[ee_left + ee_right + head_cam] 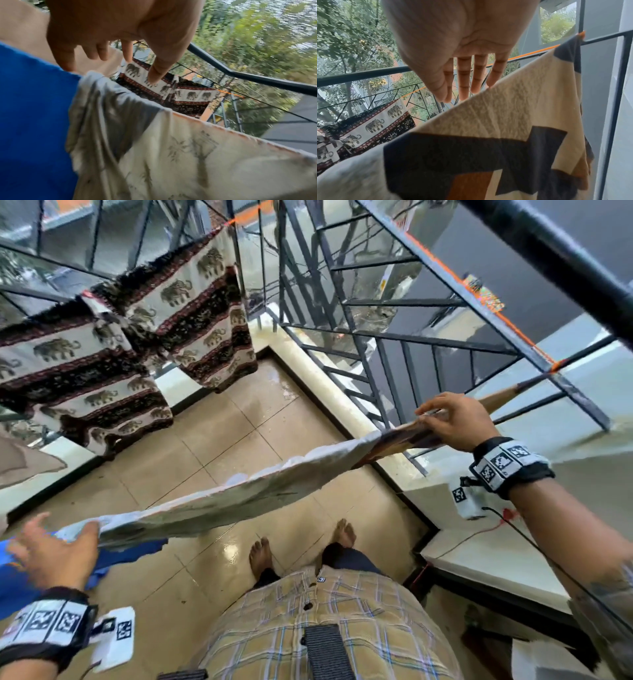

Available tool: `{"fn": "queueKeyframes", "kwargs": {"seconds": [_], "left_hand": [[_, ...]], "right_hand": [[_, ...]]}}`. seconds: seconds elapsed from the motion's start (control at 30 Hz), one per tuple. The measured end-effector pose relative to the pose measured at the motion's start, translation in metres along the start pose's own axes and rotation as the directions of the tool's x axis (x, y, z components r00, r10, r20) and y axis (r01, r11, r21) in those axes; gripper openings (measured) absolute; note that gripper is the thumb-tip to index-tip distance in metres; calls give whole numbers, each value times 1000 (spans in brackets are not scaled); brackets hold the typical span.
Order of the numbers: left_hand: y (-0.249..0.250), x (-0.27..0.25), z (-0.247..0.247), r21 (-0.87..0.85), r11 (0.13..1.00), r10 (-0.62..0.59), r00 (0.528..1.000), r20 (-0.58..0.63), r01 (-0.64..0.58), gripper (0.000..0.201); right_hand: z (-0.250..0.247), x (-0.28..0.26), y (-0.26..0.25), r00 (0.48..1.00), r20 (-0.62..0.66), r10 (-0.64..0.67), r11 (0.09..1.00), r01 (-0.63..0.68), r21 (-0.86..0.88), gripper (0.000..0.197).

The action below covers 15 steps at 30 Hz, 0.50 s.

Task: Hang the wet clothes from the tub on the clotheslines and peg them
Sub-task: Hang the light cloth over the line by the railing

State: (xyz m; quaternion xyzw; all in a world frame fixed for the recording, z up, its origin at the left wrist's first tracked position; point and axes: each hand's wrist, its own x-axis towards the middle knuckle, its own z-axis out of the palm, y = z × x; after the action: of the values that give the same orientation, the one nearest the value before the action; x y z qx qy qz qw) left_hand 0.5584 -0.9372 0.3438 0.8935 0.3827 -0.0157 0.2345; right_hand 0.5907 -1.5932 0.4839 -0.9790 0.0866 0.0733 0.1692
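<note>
A cream cloth (246,498) with grey palm prints and dark and orange patches at its right end (471,155) hangs folded over a line that runs from lower left to upper right. My left hand (58,539) is at the cloth's left end with fingers spread, thumb by the fold; the left wrist view shows the left hand (120,58) with straight fingers just above the cloth (188,148). My right hand (442,419) lies on the top fold near the right end, and its straight fingertips (464,94) touch the edge. The tub is out of view.
Two elephant-print cloths (191,313) hang on an orange line (479,302) further back. A blue garment (34,121) hangs beside the cream cloth's left end. Dark metal railing (359,337) bounds the balcony ahead and right. My bare feet (260,556) stand on wet tiles.
</note>
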Motion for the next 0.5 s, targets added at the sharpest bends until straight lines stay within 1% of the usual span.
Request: {"fn": "queueKeyframes", "kwargs": {"seconds": [0.07,0.1,0.13,0.17,0.2,0.23,0.27,0.3,0.37,0.43,0.47,0.5], "left_hand": [[65,-41,-14,-29,991,134,985,111,-132,58],[91,-56,-14,-61,971,238,963,128,-232,47],[112,-64,-6,-93,939,344,923,172,-332,38],[139,-81,4,-127,895,447,868,217,-429,28],[164,-102,17,-137,858,513,802,305,-496,21],[186,-123,29,-130,807,577,721,384,-576,19],[217,-150,37,-148,739,645,629,434,-657,19],[251,-179,47,-179,655,723,539,433,-734,19],[296,-224,76,-235,497,826,371,425,-836,24],[334,-257,98,-291,394,864,243,441,-872,36],[353,-273,110,-302,345,878,191,440,-889,41],[368,-287,119,-278,302,882,156,446,-912,43]], "right_hand": [[-6,6,14,999,-34,-4,1000,5,18,10],[-9,8,23,998,-52,-18,1000,19,21,10],[-13,10,35,997,-62,-36,999,37,15,10],[-17,10,46,997,-64,-47,999,47,5,12],[-23,10,62,997,-66,-39,999,39,-2,18],[-26,9,75,997,-70,-29,1000,29,-1,25],[-31,8,91,997,-75,-21,1000,21,-2,30],[-38,8,110,996,-84,-13,1000,13,-7,33],[-51,8,139,996,-92,10,1000,-10,7,35],[-57,10,154,995,-87,-37,999,40,25,30],[-59,10,159,994,-76,-76,997,77,2,27],[-57,12,163,989,-68,-130,991,128,-34,26]]}}
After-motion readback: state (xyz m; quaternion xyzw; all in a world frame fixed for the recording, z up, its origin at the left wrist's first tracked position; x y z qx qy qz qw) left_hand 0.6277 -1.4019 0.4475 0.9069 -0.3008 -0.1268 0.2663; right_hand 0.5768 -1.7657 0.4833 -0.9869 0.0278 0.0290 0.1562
